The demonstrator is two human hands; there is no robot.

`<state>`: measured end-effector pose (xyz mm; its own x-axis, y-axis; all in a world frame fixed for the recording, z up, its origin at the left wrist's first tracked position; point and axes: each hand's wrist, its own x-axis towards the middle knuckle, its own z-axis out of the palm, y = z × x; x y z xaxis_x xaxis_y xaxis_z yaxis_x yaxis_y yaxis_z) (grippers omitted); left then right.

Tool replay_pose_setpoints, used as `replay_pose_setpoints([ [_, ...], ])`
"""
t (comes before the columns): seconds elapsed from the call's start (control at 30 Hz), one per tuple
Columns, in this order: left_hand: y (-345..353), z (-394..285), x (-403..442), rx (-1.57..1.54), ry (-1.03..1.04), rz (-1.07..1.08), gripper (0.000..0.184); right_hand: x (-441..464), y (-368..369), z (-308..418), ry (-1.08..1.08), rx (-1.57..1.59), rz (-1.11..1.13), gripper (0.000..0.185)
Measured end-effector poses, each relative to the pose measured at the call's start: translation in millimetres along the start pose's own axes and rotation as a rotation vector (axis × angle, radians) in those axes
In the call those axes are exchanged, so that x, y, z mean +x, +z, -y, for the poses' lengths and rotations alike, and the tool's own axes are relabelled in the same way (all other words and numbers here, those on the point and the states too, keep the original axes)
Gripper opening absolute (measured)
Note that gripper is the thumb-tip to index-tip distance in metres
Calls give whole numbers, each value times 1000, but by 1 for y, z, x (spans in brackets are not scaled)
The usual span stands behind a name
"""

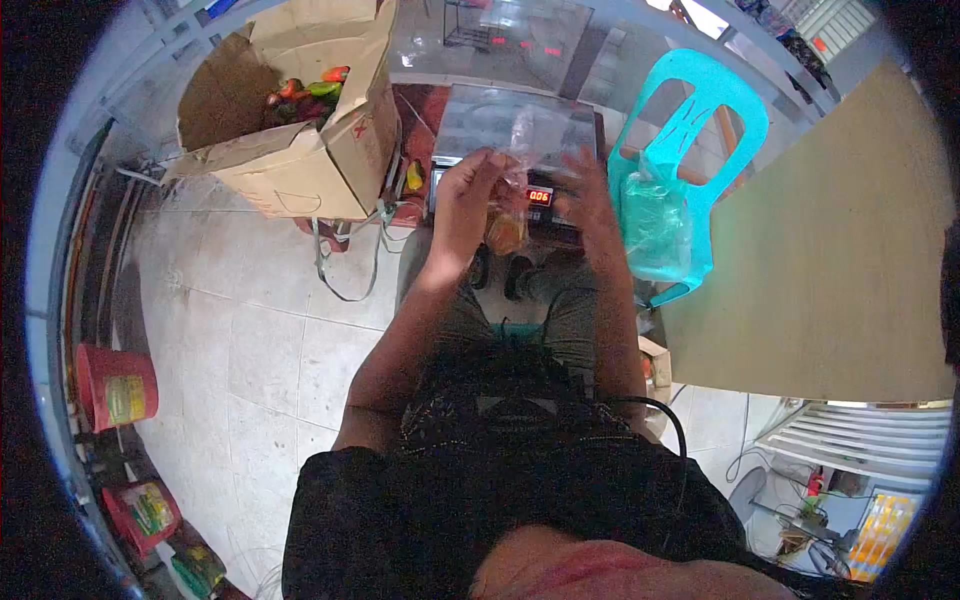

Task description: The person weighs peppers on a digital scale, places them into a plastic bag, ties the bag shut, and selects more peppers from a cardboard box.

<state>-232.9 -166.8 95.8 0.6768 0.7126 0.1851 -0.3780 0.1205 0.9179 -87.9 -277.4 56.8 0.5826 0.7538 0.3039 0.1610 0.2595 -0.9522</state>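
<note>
1. Location: a clear plastic bag (518, 180) hangs over the near edge of the scale (570, 125), partly in front of the scale's display (540, 196), which reads 0.06. Whether the bag touches the scale cannot be told.
2. Left grip (465, 205): fingers pinched together on the upper part of the bag, at the near left of the scale.
3. Right grip (592, 205): blurred, at the right edge of the scale; fingers appear spread, nothing seen in them.
4. Contents: a yellowish-brown item (505, 232) sits low in the bag, nearer the wearer than the scale. Its kind is unclear.
5. Handling, as judged: light load; film thin, limp, somewhat slippery and liable to tear if pulled hard. Firmness of the contents is unconfirmed.
6. Recommended hold: gathered film above the contents, pinched between thumb and fingers; support from below if the film strains.
7. Surroundings: left of the scale, a cardboard box (320, 180) holds peppers (295, 90); right of it stands a turquoise chair (655, 80).
</note>
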Motion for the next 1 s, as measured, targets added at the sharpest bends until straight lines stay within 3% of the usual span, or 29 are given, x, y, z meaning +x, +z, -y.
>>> replay_pose_setpoints([
  [0.17, 1, 1, 6, 26, 29, 90, 27, -5, 10, -58, 48, -163, 373, 50],
  [0.27, 0, -15, 2, 74, 56, 98, 29, 9, 16, -132, -75, -185, 278, 37],
  [0.3, -3, -18, 0, 108, 80, 81, 30, 5, 23, -99, 85, 84, 230, 34],
  [0.37, -11, -18, -5, 150, 97, 4, 35, 3, 31, -37, 111, 224, 168, 26],
  [0.43, -31, -4, -10, 170, 93, -106, 44, 2, 25, -20, 100, 272, 129, 22],
  [0.47, -47, 13, -10, 177, 136, -5, 66, 2, 18, -19, 74, 254, 121, 21],
  [0.6, -63, 84, -33, -7, -212, 175, 75, 0, 28, 5, 164, 510, 112, 18],
  [0.67, -56, 114, -43, -47, -335, 272, 83, 2, 30, -12, 108, 345, 81, 20],
  [0.7, -50, 110, -43, 79, -311, 308, 85, 2, 28, -18, 86, 260, 61, 21],
  [0.77, -33, 95, -42, 317, -255, 370, 88, 2, 16, 4, 242, 277, 96, 17],
  [0.8, -28, 89, -41, 353, -327, 392, 88, 1, 11, 11, 324, 284, 118, 15],
  [0.83, -24, 83, -41, 390, -399, 412, 88, 1, 7, 10, 295, 309, 120, 17],
  [0.9, -22, 93, -40, 480, -330, 433, 83, 2, 2, -1, 237, 361, 128, 20],
  [0.97, -20, 125, -41, 575, -48, 427, 74, -1, 12, -18, 177, 277, 121, 22],
  [1.0, -15, 121, -40, 572, -159, 440, 70, -3, 18, -19, 148, 236, 119, 24],
])
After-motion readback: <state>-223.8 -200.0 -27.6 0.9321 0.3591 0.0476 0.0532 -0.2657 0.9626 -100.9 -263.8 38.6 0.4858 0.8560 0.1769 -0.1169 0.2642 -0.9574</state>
